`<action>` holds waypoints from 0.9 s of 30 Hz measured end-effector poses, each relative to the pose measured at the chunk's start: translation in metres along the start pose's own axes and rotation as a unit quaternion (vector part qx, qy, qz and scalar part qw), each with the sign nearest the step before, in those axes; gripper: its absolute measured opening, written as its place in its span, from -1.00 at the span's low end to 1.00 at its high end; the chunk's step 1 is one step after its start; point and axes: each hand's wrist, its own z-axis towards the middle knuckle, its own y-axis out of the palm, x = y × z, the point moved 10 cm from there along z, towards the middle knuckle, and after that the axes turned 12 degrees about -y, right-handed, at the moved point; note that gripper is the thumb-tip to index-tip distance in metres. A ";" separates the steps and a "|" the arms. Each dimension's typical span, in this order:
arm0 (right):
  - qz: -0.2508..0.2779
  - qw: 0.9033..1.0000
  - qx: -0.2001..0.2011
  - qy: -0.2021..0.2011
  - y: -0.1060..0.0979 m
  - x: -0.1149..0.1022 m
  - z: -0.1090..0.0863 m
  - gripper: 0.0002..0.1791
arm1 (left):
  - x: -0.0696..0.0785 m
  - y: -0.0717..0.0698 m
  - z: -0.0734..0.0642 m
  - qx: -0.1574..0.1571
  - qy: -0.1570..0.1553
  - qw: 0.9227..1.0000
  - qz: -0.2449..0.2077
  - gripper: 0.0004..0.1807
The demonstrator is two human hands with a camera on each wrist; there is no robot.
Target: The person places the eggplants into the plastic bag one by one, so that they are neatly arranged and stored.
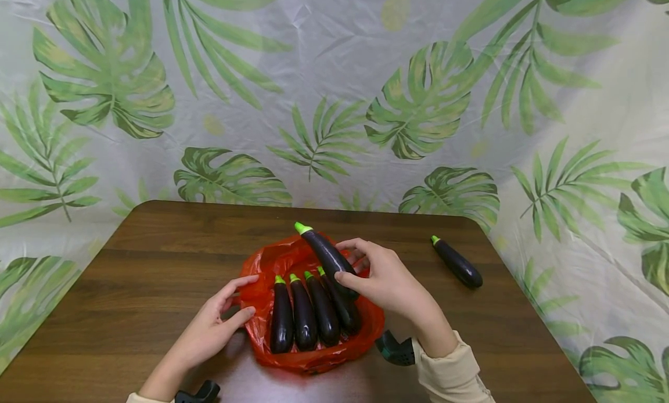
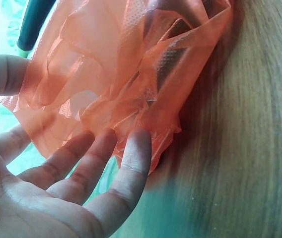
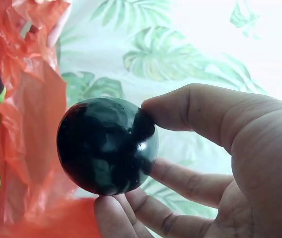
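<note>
My right hand (image 1: 393,278) grips a dark purple eggplant (image 1: 326,252) between thumb and fingers, tilted above the bag with its bright green stem end up and to the left. In the right wrist view its round bottom end (image 3: 106,146) faces the camera. Below it lies a red plastic bag (image 1: 313,362), spread open on the table, with several eggplants (image 1: 305,319) side by side inside, green ends toward the back. My left hand (image 1: 211,321) is at the bag's left edge, fingers spread and relaxed; in the left wrist view its fingertips (image 2: 136,144) touch the thin plastic.
Another eggplant (image 1: 456,262) lies alone on the right side of the brown wooden table (image 1: 157,263). Behind the table hangs a pale cloth (image 1: 334,72) with green leaf prints. A black wrist device (image 1: 395,349) sits by the right sleeve.
</note>
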 end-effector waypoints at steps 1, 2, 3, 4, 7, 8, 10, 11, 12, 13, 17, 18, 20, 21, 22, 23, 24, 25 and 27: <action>0.001 1.000 -0.002 0.003 0.002 0.000 0.000 -0.51 | 0.000 0.000 0.000 -0.001 0.000 1.000 -0.001 -0.44; 0.001 1.000 -0.004 0.004 0.004 -0.001 0.001 -0.51 | 0.000 0.000 0.000 -0.001 0.000 1.000 -0.001 -0.44; 0.001 1.000 -0.005 0.005 0.005 -0.001 0.001 -0.51 | 0.000 0.000 0.000 -0.002 -0.001 1.000 -0.002 -0.43; 0.001 1.000 -0.007 0.005 0.007 -0.001 0.001 -0.51 | 0.000 0.001 0.000 -0.003 -0.001 1.000 -0.003 -0.43; 0.002 1.000 -0.014 0.004 0.014 -0.002 0.002 -0.52 | 0.000 0.001 0.000 -0.003 -0.002 1.000 -0.004 -0.44; 0.002 1.000 -0.017 0.003 0.016 -0.003 0.002 -0.52 | 0.000 0.000 0.000 -0.003 -0.003 1.000 -0.003 -0.44; 0.003 1.000 -0.023 -0.001 0.021 -0.004 0.003 -0.52 | 0.000 0.000 0.000 -0.002 -0.004 1.000 -0.002 -0.44; 0.003 1.000 -0.025 -0.002 0.023 -0.004 0.003 -0.52 | 0.000 0.000 0.000 -0.001 -0.004 1.000 -0.001 -0.44; 0.003 1.000 -0.027 -0.002 0.025 -0.005 0.003 -0.52 | 0.000 0.000 0.000 0.000 -0.004 1.000 0.001 -0.44; 0.003 1.000 -0.029 -0.002 0.027 -0.005 0.003 -0.52 | 0.000 0.000 0.000 0.000 -0.004 1.000 0.002 -0.44; 0.001 0.999 -0.033 -0.002 0.032 -0.007 0.003 -0.51 | 0.001 0.000 0.000 0.002 0.001 1.000 0.005 -0.45; 0.001 0.999 -0.034 -0.003 0.033 -0.007 0.003 -0.51 | 0.001 0.000 0.000 0.002 0.002 1.000 0.005 -0.45; 0.001 0.999 -0.038 -0.007 0.037 -0.008 0.002 -0.51 | 0.001 0.000 -0.001 0.002 0.003 1.000 0.006 -0.45; 0.001 0.999 -0.040 -0.008 0.039 -0.009 0.002 -0.51 | 0.001 0.000 -0.001 0.002 0.003 1.000 0.006 -0.45; 0.000 0.999 -0.042 -0.010 0.040 -0.009 0.002 -0.51 | 0.001 0.000 -0.001 0.001 0.001 1.000 0.005 -0.45; 0.001 0.999 -0.044 -0.012 0.042 -0.009 0.002 -0.50 | 0.001 0.000 -0.001 0.001 0.000 1.000 0.004 -0.45; 0.000 0.999 -0.046 -0.013 0.044 -0.009 0.003 -0.50 | 0.001 0.000 -0.001 0.000 -0.002 1.000 0.003 -0.44; 0.000 0.999 -0.048 -0.014 0.046 -0.009 0.003 -0.50 | 0.001 0.000 -0.001 0.000 -0.003 1.000 0.003 -0.44; -0.005 0.999 -0.050 -0.016 0.049 -0.009 0.003 -0.50 | 0.001 0.000 -0.001 0.000 -0.005 1.000 0.002 -0.44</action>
